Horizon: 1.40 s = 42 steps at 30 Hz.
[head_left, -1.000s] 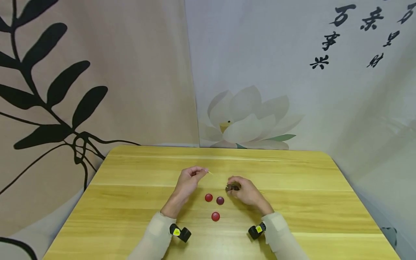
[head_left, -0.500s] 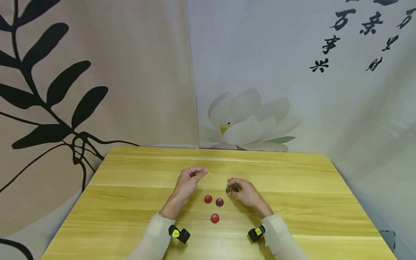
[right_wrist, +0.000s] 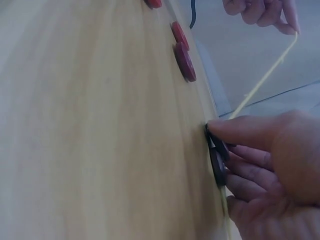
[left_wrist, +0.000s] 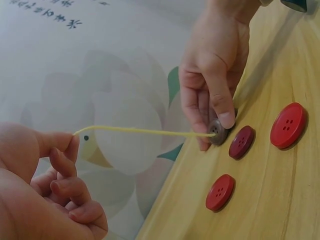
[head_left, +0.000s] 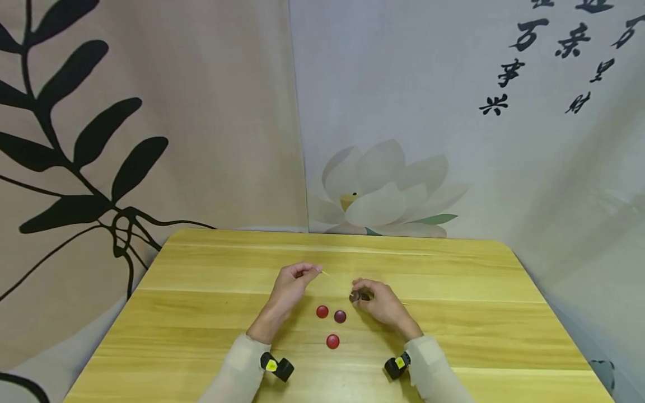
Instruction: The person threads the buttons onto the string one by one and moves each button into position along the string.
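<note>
A yellow string [left_wrist: 145, 131] runs taut between the two hands. My left hand [head_left: 293, 284] pinches its end between thumb and forefinger, raised above the table. Over on the right, my right hand [head_left: 382, 305] grips a dark brown four-hole button [left_wrist: 216, 131] by its edge, low over the wood. The string enters that button's face. In the right wrist view a second dark button [right_wrist: 217, 166] sits against the first beneath the fingers, and more string [right_wrist: 225, 212] trails out behind them. The fingers partly hide both buttons.
Nearer the body lie three loose buttons: a bright red one [head_left: 322, 312], a dark maroon one [head_left: 340, 317] beside it, and another red one [head_left: 332, 341] closer to the front. The wooden table [head_left: 201, 330] backs onto printed curtains [head_left: 227, 112].
The scene sits slightly lower in the head view as the camera shifts. Both hands keep their hold on the string and the button, nearly still.
</note>
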Each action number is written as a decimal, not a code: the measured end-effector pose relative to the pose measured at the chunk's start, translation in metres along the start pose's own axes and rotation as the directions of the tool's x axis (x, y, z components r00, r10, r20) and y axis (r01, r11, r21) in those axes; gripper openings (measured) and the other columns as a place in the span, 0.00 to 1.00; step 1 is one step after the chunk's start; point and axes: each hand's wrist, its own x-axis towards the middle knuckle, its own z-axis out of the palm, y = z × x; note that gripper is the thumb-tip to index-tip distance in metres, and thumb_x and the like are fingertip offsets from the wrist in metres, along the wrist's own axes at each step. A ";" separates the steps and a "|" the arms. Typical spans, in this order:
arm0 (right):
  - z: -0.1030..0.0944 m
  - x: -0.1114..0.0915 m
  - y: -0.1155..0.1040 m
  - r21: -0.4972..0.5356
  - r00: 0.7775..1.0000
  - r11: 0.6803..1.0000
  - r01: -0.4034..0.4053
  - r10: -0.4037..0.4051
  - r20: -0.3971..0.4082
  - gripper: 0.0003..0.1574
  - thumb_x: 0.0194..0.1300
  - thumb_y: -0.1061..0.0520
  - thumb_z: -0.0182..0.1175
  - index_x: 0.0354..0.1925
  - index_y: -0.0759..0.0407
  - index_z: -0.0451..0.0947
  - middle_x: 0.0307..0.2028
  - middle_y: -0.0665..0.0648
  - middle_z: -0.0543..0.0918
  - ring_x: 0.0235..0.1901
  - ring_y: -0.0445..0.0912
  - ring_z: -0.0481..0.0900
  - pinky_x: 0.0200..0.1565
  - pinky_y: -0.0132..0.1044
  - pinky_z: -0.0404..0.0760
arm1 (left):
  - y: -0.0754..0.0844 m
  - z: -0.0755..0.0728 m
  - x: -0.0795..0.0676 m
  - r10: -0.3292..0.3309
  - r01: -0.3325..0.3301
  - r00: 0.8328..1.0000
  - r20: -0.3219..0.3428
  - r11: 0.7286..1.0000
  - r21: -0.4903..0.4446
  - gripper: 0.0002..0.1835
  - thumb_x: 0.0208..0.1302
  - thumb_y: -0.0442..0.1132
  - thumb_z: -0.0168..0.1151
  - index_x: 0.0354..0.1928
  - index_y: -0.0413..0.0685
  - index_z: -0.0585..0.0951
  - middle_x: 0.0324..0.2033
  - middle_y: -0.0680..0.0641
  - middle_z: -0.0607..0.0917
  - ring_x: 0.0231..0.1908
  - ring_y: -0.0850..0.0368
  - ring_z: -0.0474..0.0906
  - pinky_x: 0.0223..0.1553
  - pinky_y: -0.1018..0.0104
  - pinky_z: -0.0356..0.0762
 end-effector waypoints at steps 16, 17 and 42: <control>0.001 0.003 -0.002 -0.014 1.000 1.000 0.008 -0.008 -0.003 0.16 0.58 0.70 0.67 0.44 0.57 0.82 0.58 0.58 0.80 0.66 0.60 0.70 0.66 0.56 0.65 | 0.000 0.000 0.000 0.013 -0.013 1.000 0.015 1.000 0.004 0.16 0.68 0.43 0.64 0.44 0.35 0.84 0.29 0.49 0.75 0.31 0.57 0.66 0.32 0.68 0.64; 0.001 0.003 -0.002 -0.013 1.000 1.000 0.006 -0.006 -0.002 0.16 0.58 0.70 0.68 0.44 0.56 0.82 0.58 0.58 0.80 0.66 0.60 0.70 0.67 0.56 0.65 | 0.000 0.000 -0.001 0.013 -0.013 1.000 0.014 1.000 0.005 0.15 0.68 0.44 0.64 0.43 0.36 0.84 0.29 0.50 0.75 0.30 0.57 0.66 0.32 0.68 0.64; -0.007 0.001 0.001 0.007 0.999 1.000 0.012 -0.012 0.040 0.24 0.61 0.62 0.68 0.56 0.62 0.78 0.56 0.59 0.82 0.58 0.57 0.77 0.62 0.55 0.70 | -0.002 0.002 -0.003 0.014 -0.014 0.999 0.030 1.000 -0.002 0.16 0.68 0.44 0.64 0.43 0.35 0.84 0.27 0.52 0.74 0.31 0.54 0.66 0.31 0.68 0.64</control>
